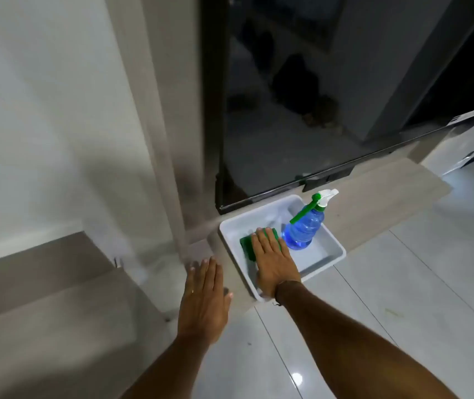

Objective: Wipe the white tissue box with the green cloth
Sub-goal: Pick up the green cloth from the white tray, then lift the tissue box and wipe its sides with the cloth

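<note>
A green cloth lies in the left part of a white open-topped plastic box that stands on a low beige ledge. My right hand lies flat on the cloth with the fingers stretched out and not curled round it; the palm covers most of the cloth. My left hand hovers open over the ledge, just left of the box, touching nothing. No other white box shows.
A blue spray bottle with a green and white trigger stands in the box, right of the cloth. Behind the ledge rises a dark glass door. A white wall is left, glossy floor tiles right.
</note>
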